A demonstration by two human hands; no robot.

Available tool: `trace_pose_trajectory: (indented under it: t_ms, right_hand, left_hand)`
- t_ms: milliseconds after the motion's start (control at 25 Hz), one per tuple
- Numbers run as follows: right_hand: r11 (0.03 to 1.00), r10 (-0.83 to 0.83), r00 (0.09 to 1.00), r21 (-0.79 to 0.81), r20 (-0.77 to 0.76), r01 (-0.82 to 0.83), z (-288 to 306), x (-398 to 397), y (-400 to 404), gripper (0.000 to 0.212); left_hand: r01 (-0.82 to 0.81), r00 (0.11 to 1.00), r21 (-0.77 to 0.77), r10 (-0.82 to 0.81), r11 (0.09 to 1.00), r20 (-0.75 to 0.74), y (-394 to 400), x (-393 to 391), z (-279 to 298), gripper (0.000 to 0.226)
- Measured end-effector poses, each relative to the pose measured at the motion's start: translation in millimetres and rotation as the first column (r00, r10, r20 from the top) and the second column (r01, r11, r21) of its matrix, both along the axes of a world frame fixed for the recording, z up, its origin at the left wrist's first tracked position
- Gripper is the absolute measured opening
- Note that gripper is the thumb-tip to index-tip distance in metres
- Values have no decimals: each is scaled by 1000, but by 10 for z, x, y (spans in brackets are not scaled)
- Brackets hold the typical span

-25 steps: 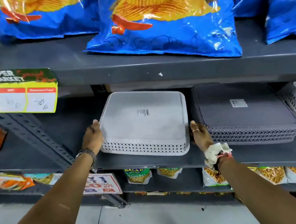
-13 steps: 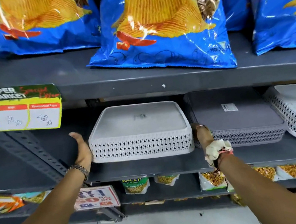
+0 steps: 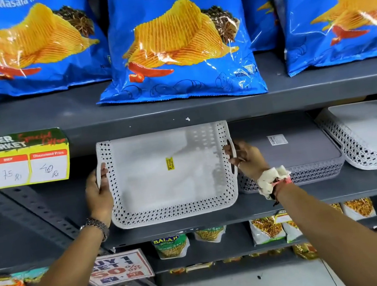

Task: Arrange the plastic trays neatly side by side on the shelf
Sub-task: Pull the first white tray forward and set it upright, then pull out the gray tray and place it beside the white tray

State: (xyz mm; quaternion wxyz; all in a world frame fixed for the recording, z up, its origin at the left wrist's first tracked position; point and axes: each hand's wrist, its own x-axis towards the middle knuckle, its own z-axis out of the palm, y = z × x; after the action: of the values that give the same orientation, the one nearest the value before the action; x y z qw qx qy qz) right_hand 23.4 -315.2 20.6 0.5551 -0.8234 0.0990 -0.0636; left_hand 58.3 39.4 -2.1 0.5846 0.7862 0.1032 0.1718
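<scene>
White tray (image 3: pixel 168 177) stands tipped up on the grey shelf (image 3: pixel 288 197), its open inside facing the camera and its lower rim near the shelf's front edge. Left hand (image 3: pixel 99 196) grips the tray's left handle, fingers (image 3: pixel 104 172) curled round it; right hand (image 3: pixel 248 159) holds the right handle the same way, fingers (image 3: pixel 232 158) hooked through the slot. A yellow sticker (image 3: pixel 170 163) sits between the two hands on the tray floor. Just behind the right hand lies a grey tray (image 3: pixel 302 155), upside down, and beyond that another white tray (image 3: pixel 375 137), also upside down. Above the fingers, blue crisp bags (image 3: pixel 177 41) stand on the upper shelf. A yellow price tag (image 3: pixel 26 164) hangs beyond the left hand.
</scene>
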Motion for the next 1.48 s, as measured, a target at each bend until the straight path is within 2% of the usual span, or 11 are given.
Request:
trace_pose_trajectory:
  t_ms: [200,280,560,640,760,840,920,1040,1200,1360,1480]
  right_hand:
    - [970,-9,999,-244,-36,0,-317,7,65,64]
    - [950,-43,998,-310,-39,29,-384,17,87,58]
    - [871,-120,988,-488,-101,56,-399,136,162,42]
    - [890,-140,988,-445,-68,95,-387,72,153,42]
    - [915,-211,977,-347,15,203,-335,-125,45,40]
    - [933,-264,962,-235,77,274,-316,-306,-138,39]
    - [937,-312,941,-122,129,327,-337,-478,-452,40]
    - [913,-402,906,-21,132,408,-380,-700,-1057,44]
    - [852,-517,847,-28,121,523,-446,-886,-1962,49]
    - [841,-536,840,-34,80,540,-394,-797,-2565,38]
    - [884,-467,884,-13,6,467,-422,-631,-2781,29]
  left_hand:
    - [-45,992,157,63,986,-112,100,123,-400,38]
    - [-60,987,227,92,972,-132,72,136,-415,38]
    - [-10,971,246,68,969,-229,83,366,-414,39]
    - [-16,967,261,81,965,-240,32,378,-357,44]
    - [-45,991,320,82,946,-102,-171,248,-232,47]
    - [-9,1000,368,8,930,5,-383,118,-195,48]
    - [96,993,369,-113,924,25,-651,42,-198,47]
    - [303,949,295,-315,906,-7,-1158,-8,-221,45]
    - [519,854,83,-513,851,-89,-2047,-121,-111,40]
    - [550,819,-72,-554,832,-150,-2740,-195,16,38]
    - [481,821,-68,-477,874,-314,-3118,-229,12,13]
